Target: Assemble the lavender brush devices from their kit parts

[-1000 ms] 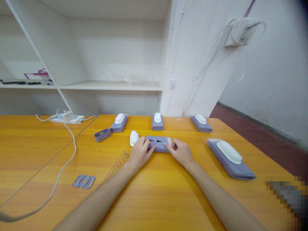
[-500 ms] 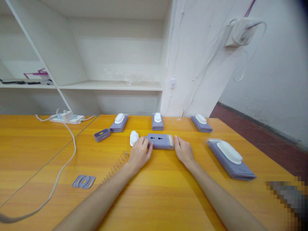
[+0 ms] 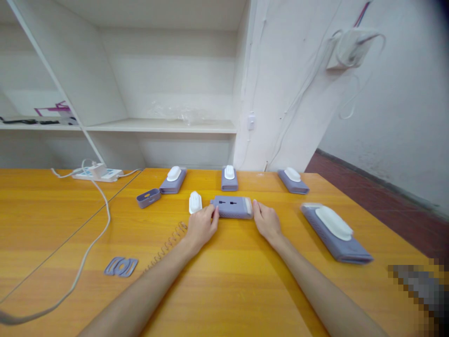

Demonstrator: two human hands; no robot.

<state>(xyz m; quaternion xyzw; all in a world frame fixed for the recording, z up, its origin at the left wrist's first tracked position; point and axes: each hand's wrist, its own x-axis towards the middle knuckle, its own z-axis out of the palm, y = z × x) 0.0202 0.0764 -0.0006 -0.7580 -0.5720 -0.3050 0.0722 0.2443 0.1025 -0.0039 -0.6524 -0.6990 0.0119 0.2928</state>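
Observation:
A purple-grey rectangular case (image 3: 230,206) lies in front of me, with two small black marks on top and a clear, whitish strip at its right end. My left hand (image 3: 202,226) grips its left end, thumb along the near side, where a small tab shows. At the right end, my right hand (image 3: 267,222) has its fingers closed against the strip. Just beyond my left hand lies a white oval piece (image 3: 195,202). Left of it stands a hollow purple-grey end piece (image 3: 148,198). A coiled spring (image 3: 168,245) runs alongside my left forearm.
Similar cases with white ovals on top stand at the back left (image 3: 173,181), back middle (image 3: 229,179), back right (image 3: 293,181) and right (image 3: 336,233). Flat purple-grey parts (image 3: 121,266) lie at left. A power strip (image 3: 98,173) trails a cable (image 3: 94,243).
My left hand has shifted slightly left and down, showing more of the case's left end. The right hand and the case look almost unmoved.

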